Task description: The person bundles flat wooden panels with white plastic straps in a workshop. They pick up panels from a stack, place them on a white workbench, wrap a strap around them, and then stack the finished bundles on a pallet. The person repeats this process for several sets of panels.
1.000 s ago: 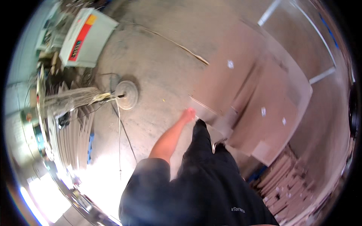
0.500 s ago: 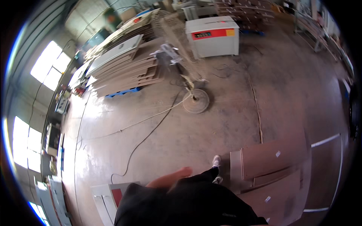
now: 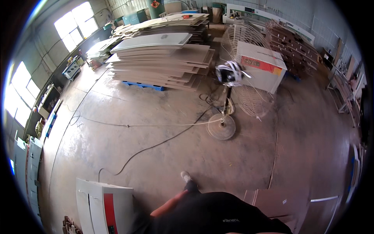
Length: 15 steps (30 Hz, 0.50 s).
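Observation:
My left forearm reaches forward along the side of my dark shirt, and my left hand [image 3: 181, 194] hangs beside my leg. Its fingers are smeared and partly hidden against the dark clothing, so I cannot make out their pose or anything in them. The hand is close to my dark trouser leg, above a light shoe [image 3: 186, 176] on the concrete floor. My right hand does not show. Left of the hand stands a white cabinet [image 3: 121, 202] with a red stripe. On the right lie brown panels [image 3: 286, 202].
A caged pedestal fan [image 3: 253, 102] stands ahead on a round base [image 3: 221, 126]. A black cable [image 3: 150, 148] and a pale cord [image 3: 163, 124] cross the floor. Beyond are stacked panels [image 3: 163, 64] on a blue pallet [image 3: 143, 85], and a white-and-red machine [image 3: 261, 64].
My view has turned and moved, so the fan and panel stack sit further right. More of the white cabinet shows at lower left, less of the brown panels. My left hand stays by my side.

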### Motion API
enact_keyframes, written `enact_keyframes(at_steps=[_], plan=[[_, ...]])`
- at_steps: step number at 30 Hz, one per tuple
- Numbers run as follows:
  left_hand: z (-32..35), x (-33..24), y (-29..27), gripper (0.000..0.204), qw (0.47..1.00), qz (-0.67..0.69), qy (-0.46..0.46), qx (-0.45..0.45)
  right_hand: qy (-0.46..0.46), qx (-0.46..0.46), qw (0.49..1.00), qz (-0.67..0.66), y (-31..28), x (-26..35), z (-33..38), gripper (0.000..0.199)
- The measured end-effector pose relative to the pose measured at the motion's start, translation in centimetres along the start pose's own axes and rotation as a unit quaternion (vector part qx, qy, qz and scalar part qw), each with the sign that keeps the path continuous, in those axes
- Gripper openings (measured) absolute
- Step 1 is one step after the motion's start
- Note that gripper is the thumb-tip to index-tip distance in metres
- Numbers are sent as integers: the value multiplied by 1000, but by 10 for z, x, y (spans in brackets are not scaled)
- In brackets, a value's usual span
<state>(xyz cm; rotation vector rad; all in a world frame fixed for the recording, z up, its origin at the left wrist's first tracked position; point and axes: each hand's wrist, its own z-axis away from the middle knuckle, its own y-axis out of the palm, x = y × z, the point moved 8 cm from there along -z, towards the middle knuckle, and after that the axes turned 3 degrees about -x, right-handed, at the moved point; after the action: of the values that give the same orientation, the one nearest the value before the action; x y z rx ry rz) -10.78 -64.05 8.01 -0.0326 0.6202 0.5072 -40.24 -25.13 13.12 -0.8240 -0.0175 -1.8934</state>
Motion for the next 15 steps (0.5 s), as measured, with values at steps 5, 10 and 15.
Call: enact_keyframes(at_steps=[5, 10, 15], plan=[[29, -176, -57, 62, 988, 49, -34, 140, -17, 13, 998, 64, 36, 143, -71, 73], [-48, -217, -158, 59, 967, -193, 18, 168, -59, 47, 993, 89, 85, 323, -138, 78], [-150, -310, -249, 54, 911, -403, 55, 68, -78, 85, 993, 29, 99, 450, -237, 90]])
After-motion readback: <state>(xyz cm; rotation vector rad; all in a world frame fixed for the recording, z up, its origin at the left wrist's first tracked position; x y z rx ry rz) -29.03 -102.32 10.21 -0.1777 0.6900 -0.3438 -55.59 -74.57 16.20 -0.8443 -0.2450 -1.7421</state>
